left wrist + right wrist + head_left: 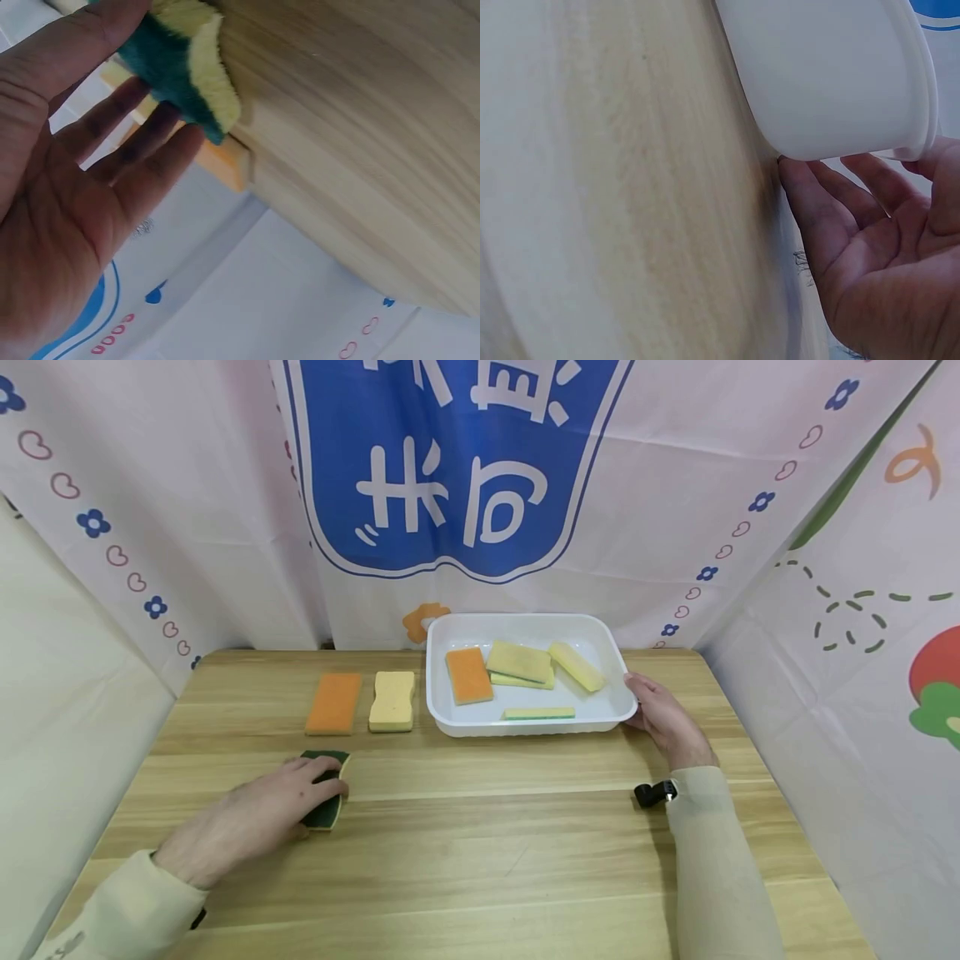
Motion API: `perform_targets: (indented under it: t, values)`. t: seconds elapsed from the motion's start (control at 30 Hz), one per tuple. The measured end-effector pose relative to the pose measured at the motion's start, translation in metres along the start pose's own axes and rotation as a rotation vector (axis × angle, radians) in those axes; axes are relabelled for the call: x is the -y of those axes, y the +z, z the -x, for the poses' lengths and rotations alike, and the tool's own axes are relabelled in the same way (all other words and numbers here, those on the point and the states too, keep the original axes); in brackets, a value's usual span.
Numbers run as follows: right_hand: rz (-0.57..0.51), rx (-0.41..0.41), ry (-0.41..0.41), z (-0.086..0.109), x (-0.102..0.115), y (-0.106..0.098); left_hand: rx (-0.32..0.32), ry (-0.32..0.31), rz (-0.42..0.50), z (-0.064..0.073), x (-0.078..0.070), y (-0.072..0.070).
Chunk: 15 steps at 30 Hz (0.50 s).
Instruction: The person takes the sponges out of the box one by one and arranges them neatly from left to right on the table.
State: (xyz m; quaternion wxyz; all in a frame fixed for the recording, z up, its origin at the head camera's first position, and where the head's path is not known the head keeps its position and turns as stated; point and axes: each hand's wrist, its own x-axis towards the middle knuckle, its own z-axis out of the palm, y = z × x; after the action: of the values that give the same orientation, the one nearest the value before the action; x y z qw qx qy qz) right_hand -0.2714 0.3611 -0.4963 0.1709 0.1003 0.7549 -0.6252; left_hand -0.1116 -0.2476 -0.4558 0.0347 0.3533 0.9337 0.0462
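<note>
My left hand (258, 806) grips a sponge (324, 818) with a dark green scouring face and a yellow foam side. In the left wrist view, the thumb and fingertips of the left hand (82, 172) meet the green face of the sponge (169, 64). My right hand (667, 714) holds the right end of a white plastic tray (442, 720). Seen from the right wrist, the thumb of that hand (885, 255) is at the rim and the fingers bear against the wall of the tray (832, 82). Inside lie an orange sponge (470, 675) and several yellowish ones (520, 661).
Left of the tray, an orange sponge (333, 703) and a pale yellow, waisted sponge (392, 702) lie side by side on the wooden table (480, 843). A printed white curtain (225, 510) hangs close behind the tray, with fabric walls on both sides.
</note>
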Motion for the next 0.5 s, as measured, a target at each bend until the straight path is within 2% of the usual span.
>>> perform_targets:
  t: [0.23, 0.37, 0.5]
  values:
    - [0.010, 0.010, -0.004, 0.001, 0.000, -0.001, 0.027, -0.046, 0.011, -0.007, -0.014, -0.012]
    - [0.012, 0.008, -0.009, 0.001, 0.000, 0.000, 0.061, -0.072, 0.017, -0.022, -0.029, -0.020]
    - [0.013, 0.005, -0.009, 0.002, 0.000, 0.000, 0.063, -0.072, 0.028, -0.040, -0.043, -0.026]
